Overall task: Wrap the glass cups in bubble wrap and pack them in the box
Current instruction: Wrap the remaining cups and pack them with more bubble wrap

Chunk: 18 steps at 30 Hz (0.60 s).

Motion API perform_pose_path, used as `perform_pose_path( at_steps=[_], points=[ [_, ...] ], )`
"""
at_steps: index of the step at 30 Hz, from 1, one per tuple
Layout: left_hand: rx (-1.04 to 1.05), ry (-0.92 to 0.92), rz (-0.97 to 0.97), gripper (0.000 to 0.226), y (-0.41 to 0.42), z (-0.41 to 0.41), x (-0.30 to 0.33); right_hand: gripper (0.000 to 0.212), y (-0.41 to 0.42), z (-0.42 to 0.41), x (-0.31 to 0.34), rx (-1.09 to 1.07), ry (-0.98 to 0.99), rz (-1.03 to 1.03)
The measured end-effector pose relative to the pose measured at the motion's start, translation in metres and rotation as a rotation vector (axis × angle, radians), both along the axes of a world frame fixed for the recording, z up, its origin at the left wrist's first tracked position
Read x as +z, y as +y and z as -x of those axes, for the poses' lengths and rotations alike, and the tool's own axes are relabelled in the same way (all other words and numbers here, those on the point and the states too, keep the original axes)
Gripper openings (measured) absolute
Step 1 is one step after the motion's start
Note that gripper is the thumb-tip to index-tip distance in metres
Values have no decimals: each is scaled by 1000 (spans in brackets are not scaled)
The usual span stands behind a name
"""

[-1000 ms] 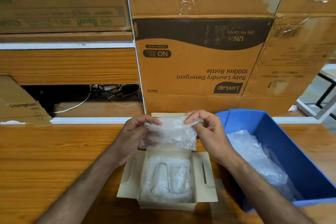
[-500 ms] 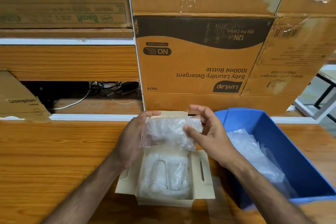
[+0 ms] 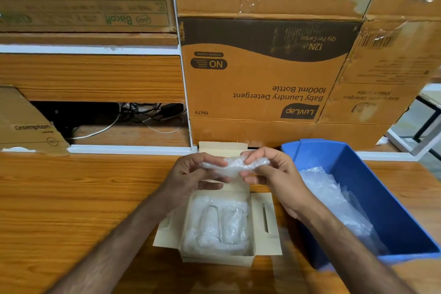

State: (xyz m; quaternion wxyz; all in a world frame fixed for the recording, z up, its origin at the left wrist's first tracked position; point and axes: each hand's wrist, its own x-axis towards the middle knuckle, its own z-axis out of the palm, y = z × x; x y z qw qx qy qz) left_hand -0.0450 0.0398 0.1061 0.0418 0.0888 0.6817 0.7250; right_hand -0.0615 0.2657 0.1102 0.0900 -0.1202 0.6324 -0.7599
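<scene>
A bunched piece of bubble wrap (image 3: 235, 165) is pinched at its two ends by the left hand (image 3: 191, 174) and right hand (image 3: 272, 172), fingers curled round it, held above the far end of the open box (image 3: 265, 219). Two wrapped glass cups (image 3: 220, 222) are seen lying side by side inside. The packing step is judged under way; lowering the wad as padding without knocking the cups is called for next.
</scene>
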Motion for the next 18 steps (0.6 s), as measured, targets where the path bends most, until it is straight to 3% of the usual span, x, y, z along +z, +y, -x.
perform_pose_path(
  at_steps=[3, 5, 7, 9, 12, 15, 18],
  points=[
    [-6, -43, -88, 38, -4, -1, -5, 17, 3, -1, -1, 125, -131, 82],
    [-55, -64, -115, 36, -7, -2, -9, 11, 3, -1, -6, 91, -122, -4],
    [-121, -106, -173, 30, -13, -3, -11, 19, 1, 0, -11, -27, -25, -141],
    [-147, -123, -189, 33, -15, -4, -12, 39, -2, 1, -14, -81, -7, -127],
    [-43, -56, 72, 27, -12, -2, -15, 51, -3, 3, -17, -104, -7, -88],
    [-81, 7, 413, 53, -12, 2, -25, 39, -10, 5, -18, -124, 34, -135],
    [-74, 45, 558, 46, -9, 3, -33, 34, -18, 2, -18, -102, -27, -82]
  ],
)
